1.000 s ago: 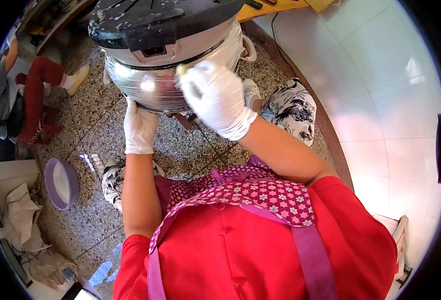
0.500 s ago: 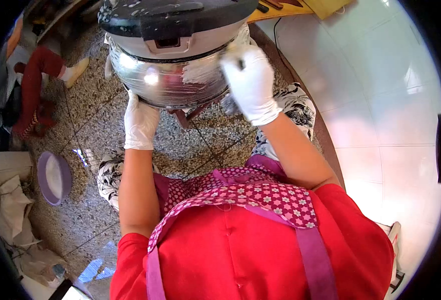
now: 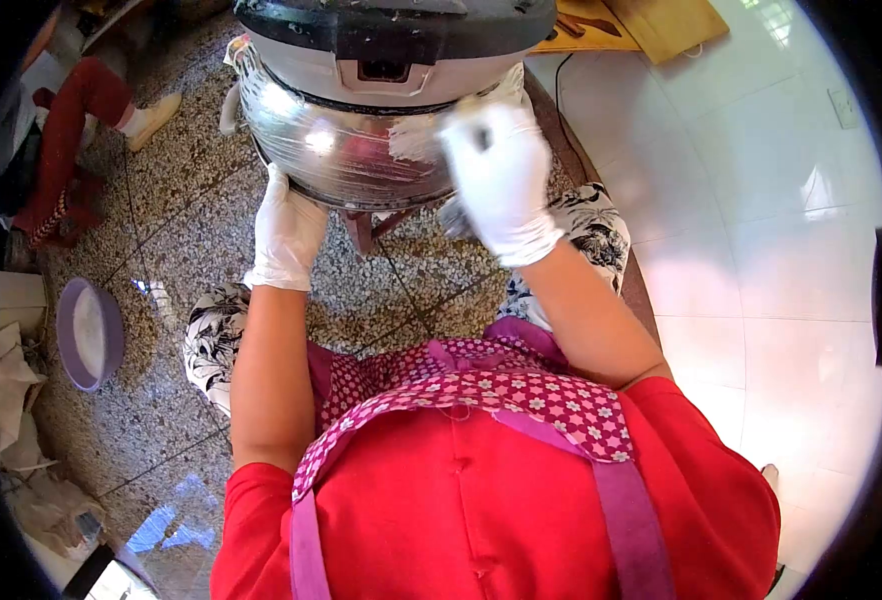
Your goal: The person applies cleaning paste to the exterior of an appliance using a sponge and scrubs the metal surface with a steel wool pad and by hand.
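Note:
A rounded metal appliance body [image 3: 351,150] with a grey band and a black lid [image 3: 401,35] stands in front of me, with streaks and a whitish smear [image 3: 413,140] on its front. My left hand [image 3: 289,232], in a white glove, supports its lower left edge, thumb up against the rim. My gloved right hand [image 3: 501,180] is closed at the right side of the body, fingers curled and blurred. Something small and yellowish shows at its fingertips, too blurred to name. The appliance rests on a reddish-brown stand [image 3: 359,232].
A purple basin [image 3: 91,335] with whitish contents sits on the speckled floor at left. Another person's leg in dark red [image 3: 79,125] is at upper left. Tools lie on a yellow board [image 3: 601,28] at the top. White tiles [image 3: 761,250] run along the right.
The appliance appears further right in view. My right hand has moved from the middle of its front to the right side, and a whitish smear now shows there. My left hand stays at the lower edge.

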{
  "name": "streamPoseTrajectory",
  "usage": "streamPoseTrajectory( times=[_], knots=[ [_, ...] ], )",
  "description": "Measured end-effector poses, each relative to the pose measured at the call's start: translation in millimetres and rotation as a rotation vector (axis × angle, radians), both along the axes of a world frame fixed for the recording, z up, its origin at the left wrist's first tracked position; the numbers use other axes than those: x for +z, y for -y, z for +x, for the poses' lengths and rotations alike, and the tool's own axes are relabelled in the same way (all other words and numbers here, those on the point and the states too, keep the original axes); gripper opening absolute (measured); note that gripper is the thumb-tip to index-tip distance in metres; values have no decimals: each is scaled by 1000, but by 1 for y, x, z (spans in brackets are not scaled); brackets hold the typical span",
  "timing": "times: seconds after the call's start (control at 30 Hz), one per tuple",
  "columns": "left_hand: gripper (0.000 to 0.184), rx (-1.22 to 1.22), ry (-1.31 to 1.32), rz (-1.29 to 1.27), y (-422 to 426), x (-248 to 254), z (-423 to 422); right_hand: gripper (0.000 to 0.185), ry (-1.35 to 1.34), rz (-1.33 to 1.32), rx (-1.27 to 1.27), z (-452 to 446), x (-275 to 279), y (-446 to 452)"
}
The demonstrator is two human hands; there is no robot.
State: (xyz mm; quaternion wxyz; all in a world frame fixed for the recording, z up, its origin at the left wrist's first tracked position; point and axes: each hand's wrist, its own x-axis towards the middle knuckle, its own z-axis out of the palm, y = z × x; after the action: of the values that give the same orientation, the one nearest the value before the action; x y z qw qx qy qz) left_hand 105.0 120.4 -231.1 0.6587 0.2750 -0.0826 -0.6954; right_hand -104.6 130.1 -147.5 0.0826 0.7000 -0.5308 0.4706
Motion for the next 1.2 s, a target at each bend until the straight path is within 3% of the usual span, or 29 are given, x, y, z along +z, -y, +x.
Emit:
streamPoseTrajectory(
  times=[0.13,0.2,0.27,0.33,0.4,0.47,0.53,0.63,0.67,0.73,0.8,0.9,0.97,1.03,1.07,1.2],
  knots=[
    [49,-13,-6,-26,-1,-1,3,18,-143,-60,64,45,8,-7],
    [49,-3,4,8,-1,0,1,14,-121,76,55,31,11,-8],
    [48,-7,7,6,-1,-1,0,10,42,192,50,-9,5,-3],
    [48,-4,10,6,-2,-2,2,9,423,462,62,-29,20,0],
    [48,-16,-12,-9,-2,-1,0,8,117,3,105,-25,-1,6],
    [48,-19,-18,-6,-3,1,2,8,75,133,140,10,8,-7],
    [49,-23,-18,2,-4,-2,6,9,-161,36,75,42,12,-10],
    [49,-35,-28,-24,-1,-7,7,11,-143,-39,158,39,10,-12],
    [49,-34,-29,1,0,-8,6,8,-123,93,183,26,6,-13],
    [49,-24,-33,33,-2,-5,7,5,19,53,163,-11,0,-11],
    [48,-28,-22,-3,-3,-3,5,5,373,203,74,-43,-14,3],
    [47,-10,-37,9,-2,-3,4,1,439,194,29,-44,-31,4],
    [47,0,-10,8,-2,-3,5,9,369,65,161,-17,-38,-11],
    [47,-4,19,5,-2,-5,6,11,74,-56,301,12,-32,-24],
    [47,-34,-11,-12,-2,-9,8,11,8,73,255,25,-31,-30],
    [47,-54,-37,6,3,-17,11,9,5,110,257,4,-28,-25]
  ],
)
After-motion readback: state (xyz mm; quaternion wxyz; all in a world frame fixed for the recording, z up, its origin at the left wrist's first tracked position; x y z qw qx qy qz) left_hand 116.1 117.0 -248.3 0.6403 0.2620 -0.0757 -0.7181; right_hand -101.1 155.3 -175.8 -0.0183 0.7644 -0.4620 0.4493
